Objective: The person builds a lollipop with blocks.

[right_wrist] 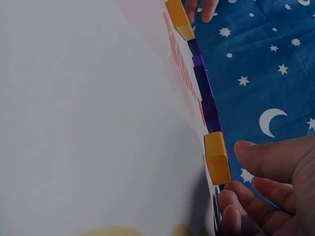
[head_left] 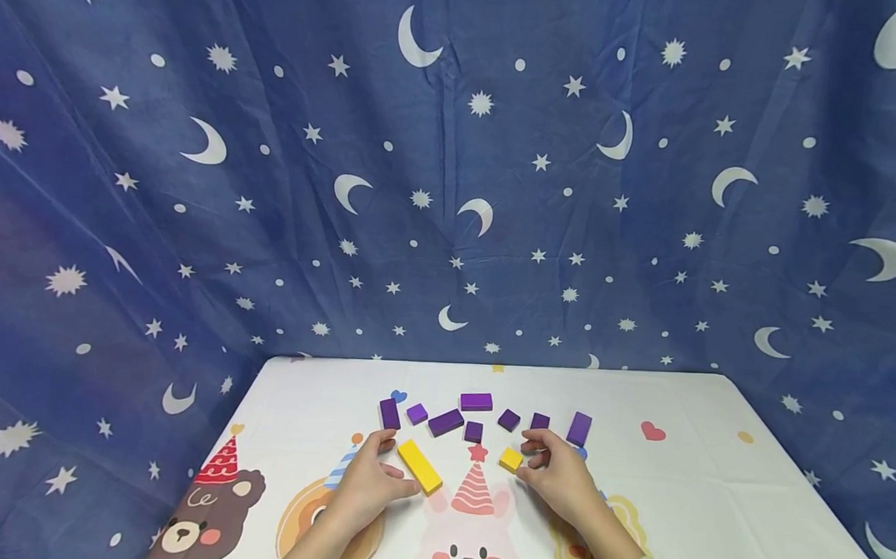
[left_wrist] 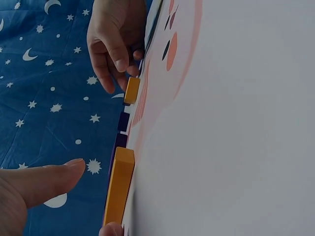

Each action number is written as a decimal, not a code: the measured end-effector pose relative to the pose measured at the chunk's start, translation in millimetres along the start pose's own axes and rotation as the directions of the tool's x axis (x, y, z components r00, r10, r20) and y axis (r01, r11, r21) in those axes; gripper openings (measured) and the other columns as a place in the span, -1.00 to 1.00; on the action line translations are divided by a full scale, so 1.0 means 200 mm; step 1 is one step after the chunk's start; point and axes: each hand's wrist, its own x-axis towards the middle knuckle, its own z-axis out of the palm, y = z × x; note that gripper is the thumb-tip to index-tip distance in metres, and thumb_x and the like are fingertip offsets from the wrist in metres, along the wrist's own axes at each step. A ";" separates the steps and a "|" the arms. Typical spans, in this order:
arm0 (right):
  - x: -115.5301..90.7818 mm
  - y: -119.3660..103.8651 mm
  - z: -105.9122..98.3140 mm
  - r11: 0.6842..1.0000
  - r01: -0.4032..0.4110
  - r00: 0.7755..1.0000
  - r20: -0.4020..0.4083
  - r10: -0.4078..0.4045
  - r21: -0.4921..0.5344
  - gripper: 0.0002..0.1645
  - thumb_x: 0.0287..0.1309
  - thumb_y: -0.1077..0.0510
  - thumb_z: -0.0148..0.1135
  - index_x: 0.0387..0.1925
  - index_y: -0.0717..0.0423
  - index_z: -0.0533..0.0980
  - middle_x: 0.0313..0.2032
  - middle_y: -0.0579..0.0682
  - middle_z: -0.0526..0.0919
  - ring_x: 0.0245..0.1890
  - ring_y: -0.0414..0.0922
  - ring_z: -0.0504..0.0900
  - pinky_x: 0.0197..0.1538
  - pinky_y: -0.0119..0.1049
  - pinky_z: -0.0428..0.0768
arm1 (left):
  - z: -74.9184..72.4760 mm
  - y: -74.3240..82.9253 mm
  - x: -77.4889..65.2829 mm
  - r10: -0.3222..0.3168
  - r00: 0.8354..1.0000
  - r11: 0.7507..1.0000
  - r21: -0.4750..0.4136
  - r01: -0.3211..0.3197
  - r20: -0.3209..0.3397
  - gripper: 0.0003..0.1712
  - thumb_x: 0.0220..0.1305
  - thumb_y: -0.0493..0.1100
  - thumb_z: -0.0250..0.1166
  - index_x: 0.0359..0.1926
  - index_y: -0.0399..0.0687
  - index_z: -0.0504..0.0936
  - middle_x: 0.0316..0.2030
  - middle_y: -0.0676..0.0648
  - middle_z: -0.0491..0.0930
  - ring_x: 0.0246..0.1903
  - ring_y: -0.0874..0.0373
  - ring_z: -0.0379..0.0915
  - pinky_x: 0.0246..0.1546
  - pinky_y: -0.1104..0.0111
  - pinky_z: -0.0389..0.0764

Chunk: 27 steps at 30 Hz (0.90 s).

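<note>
A long yellow block [head_left: 420,467] lies slantwise on the table, just right of my left hand [head_left: 371,482]. That hand's thumb and fingers are spread apart beside the block; in the left wrist view a fingertip [left_wrist: 112,229] is at its near end, and contact is unclear. A small yellow block [head_left: 511,460] sits by the fingertips of my right hand [head_left: 559,480]. In the right wrist view the right thumb [right_wrist: 261,158] is apart from the small block [right_wrist: 216,157], while the other fingers curve loosely near its lower end. Neither hand grips anything.
Several purple blocks lie beyond the hands, among them a long one [head_left: 476,402], a slanted one [head_left: 446,423] and small ones [head_left: 474,431]. Another purple block [head_left: 580,429] lies behind the right hand. The white tablecloth [head_left: 678,506] has cartoon prints; a blue curtain [head_left: 448,288] hangs behind.
</note>
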 end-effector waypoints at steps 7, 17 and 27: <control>0.01 0.00 0.01 1.000 -0.011 1.000 -0.002 0.011 -0.022 -0.38 0.05 0.27 0.62 0.18 0.03 0.64 -0.08 -0.14 0.77 -0.17 -0.20 0.62 -0.10 -0.39 0.59 | 0.03 0.01 0.01 -0.021 1.000 1.000 -0.007 0.021 -0.002 0.23 -0.13 -0.30 0.74 0.56 -0.19 0.30 0.43 -0.30 0.45 -0.23 0.09 0.58 -0.28 0.31 0.65; 0.02 0.00 0.03 1.000 -0.004 1.000 -0.002 0.004 0.006 -0.39 0.02 0.34 0.60 0.15 0.08 0.64 -0.11 -0.11 0.75 -0.20 -0.18 0.64 -0.14 -0.42 0.62 | 0.07 0.05 0.02 -0.058 0.997 0.996 0.059 0.060 -0.043 0.27 -0.18 -0.29 0.77 0.56 -0.21 0.30 0.40 -0.28 0.46 -0.34 0.09 0.54 -0.39 0.36 0.59; 0.03 0.00 0.04 1.000 -0.004 1.000 -0.009 0.005 0.025 -0.41 0.01 0.37 0.60 0.12 0.09 0.66 -0.16 -0.09 0.72 -0.24 -0.18 0.61 -0.19 -0.45 0.60 | 0.13 0.06 0.01 -0.051 0.990 0.993 0.098 0.064 -0.128 0.26 -0.31 -0.33 0.81 0.49 -0.21 0.38 0.38 -0.30 0.47 0.05 -0.10 0.53 0.19 0.02 0.64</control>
